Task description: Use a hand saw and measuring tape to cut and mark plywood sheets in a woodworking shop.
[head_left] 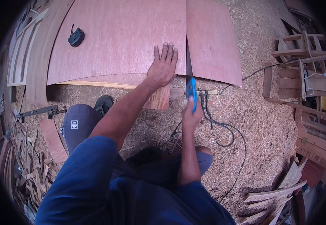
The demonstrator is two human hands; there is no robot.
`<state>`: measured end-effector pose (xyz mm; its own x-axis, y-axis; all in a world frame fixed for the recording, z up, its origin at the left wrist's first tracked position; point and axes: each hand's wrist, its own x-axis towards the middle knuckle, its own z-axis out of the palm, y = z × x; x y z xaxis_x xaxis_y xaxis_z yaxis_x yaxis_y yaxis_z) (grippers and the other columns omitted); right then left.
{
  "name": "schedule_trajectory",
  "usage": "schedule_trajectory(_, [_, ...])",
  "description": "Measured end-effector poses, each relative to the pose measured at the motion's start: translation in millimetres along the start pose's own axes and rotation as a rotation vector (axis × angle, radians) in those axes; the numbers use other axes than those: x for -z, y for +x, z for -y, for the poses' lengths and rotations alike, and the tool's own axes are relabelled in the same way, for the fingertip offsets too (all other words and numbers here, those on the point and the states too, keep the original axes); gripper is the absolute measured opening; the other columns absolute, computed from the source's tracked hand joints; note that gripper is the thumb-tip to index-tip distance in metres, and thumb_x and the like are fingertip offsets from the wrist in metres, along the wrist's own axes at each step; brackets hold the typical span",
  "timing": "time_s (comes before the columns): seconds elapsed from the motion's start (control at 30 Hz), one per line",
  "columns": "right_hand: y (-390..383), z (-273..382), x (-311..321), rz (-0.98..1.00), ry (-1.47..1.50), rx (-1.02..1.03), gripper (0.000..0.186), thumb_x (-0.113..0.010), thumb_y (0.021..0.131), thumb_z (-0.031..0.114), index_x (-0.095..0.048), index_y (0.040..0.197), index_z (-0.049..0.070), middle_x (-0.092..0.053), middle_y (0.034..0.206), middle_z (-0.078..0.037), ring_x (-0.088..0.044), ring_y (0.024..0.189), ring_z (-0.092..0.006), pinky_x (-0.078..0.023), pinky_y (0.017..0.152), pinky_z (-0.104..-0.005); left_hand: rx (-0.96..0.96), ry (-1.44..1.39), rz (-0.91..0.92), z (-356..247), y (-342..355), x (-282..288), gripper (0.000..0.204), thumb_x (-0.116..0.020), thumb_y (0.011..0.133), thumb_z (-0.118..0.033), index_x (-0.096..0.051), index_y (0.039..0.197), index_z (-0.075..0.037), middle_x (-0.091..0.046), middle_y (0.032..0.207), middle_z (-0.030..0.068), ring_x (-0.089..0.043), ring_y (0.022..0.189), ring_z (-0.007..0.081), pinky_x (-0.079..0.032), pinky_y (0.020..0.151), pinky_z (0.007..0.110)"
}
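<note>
Handsaw (188,70), tip indistinct in the plywood (114,45), right fingers (190,107) clamped on its handle (191,89), left fingers (169,54) slightly apart

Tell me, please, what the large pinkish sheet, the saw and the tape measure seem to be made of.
Sheet: probably plywood, apparently unpainted; fine wood grain shows across its pinkish face.
Saw blade: likely metal, judging by its thin, straight, dark form.
Saw handle: probably plastic, from its uniform bright blue colour.
Tape measure: dark, rounded case, perhaps plastic or rubber; too small to tell which.
</note>
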<state>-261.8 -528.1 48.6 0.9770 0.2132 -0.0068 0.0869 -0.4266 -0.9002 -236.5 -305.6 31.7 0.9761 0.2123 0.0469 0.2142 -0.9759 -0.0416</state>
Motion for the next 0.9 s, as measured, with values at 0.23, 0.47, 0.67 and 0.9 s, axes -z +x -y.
schedule_trajectory(0.23, [-15.3,24.1,14.6,0.042,0.142,-0.12,0.029,-0.061,0.107,0.023,-0.071,0.113,-0.004,-0.055,0.069,-0.002,-0.047,0.062,-0.0076,-0.04,0.055,-0.0296,0.003,-0.058,-0.019,0.9,-0.5,2.5,0.099,-0.072,0.086,-0.043,-0.028,0.158,0.009,-0.025,0.165,0.0336,-0.024,0.155,0.0498,-0.018,0.122,0.071])
schedule_trajectory(0.47, [7.8,3.1,-11.5,0.038,0.107,0.008,0.035,-0.06,0.108,0.026,-0.056,0.082,0.002,-0.048,0.064,0.002,-0.043,0.054,-0.0044,-0.033,0.048,-0.0271,0.007,-0.044,-0.016,1.5,-0.8,6.9,0.102,-0.075,0.084,-0.042,-0.028,0.158,0.01,-0.025,0.165,0.0343,-0.023,0.155,0.0502,-0.016,0.122,0.071])
schedule_trajectory(0.67, [3.5,-5.5,19.1,-0.114,0.262,-0.216,0.037,-0.06,0.108,0.033,-0.062,0.09,0.001,-0.048,0.064,0.001,-0.046,0.054,-0.0071,-0.036,0.049,-0.0296,-0.007,-0.084,-0.005,2.3,0.1,6.0,0.101,-0.075,0.084,-0.04,-0.028,0.158,0.01,-0.025,0.165,0.0348,-0.022,0.155,0.051,-0.015,0.123,0.072])
schedule_trajectory(0.9, [15.2,-48.4,98.2,-0.333,-0.386,0.024,0.041,-0.065,0.1,0.026,-0.066,0.135,0.006,-0.07,0.077,-0.016,-0.072,0.073,-0.0339,-0.053,0.065,-0.0428,-0.011,-0.131,-0.029,1.2,1.1,9.1,0.11,-0.084,0.073,-0.035,-0.029,0.159,0.006,-0.025,0.166,0.0328,-0.021,0.156,0.0489,-0.014,0.124,0.072])
